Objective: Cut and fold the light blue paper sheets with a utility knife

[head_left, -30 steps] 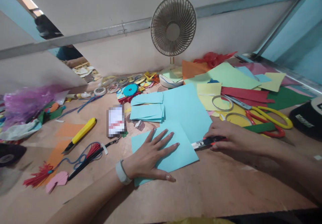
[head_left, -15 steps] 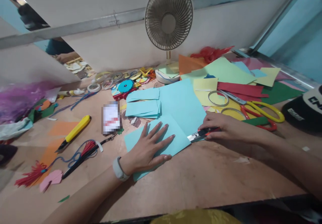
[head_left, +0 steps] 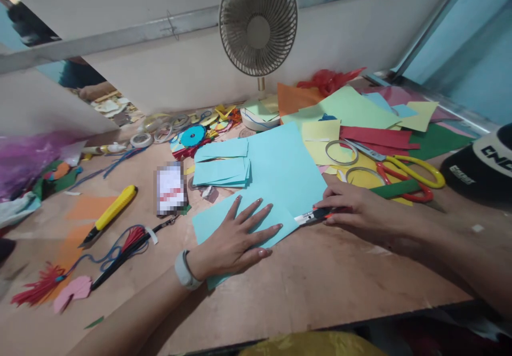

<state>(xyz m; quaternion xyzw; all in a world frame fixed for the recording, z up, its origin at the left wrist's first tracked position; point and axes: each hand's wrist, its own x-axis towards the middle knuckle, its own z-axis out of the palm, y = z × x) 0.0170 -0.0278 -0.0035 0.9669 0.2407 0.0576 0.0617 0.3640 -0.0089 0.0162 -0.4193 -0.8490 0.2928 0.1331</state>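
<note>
So the left hand [head_left: 236,241] is spread flat, fingers fanned out, pressing down on a light blue sheet [head_left: 208,223] near the bottom middle of the frame. The right hand [head_left: 356,209] is curled around a small utility knife [head_left: 314,216] with an orange-and-black handle, and its tip sits right at the right edge of that sheet. A bigger light blue sheet [head_left: 284,169] lies just behind, partly under the front one, and a stack of smaller blue pieces [head_left: 222,170] sits beside it toward the middle. On the left of the wooden counter [head_left: 320,286] there's a yellow cutter [head_left: 114,212], well apart from both hands. Red-and-yellow scissors [head_left: 404,175] lie on the coloured paper pile at the right, just behind the right hand. A desk fan [head_left: 258,23] stands at the top centre against the wall.
</note>
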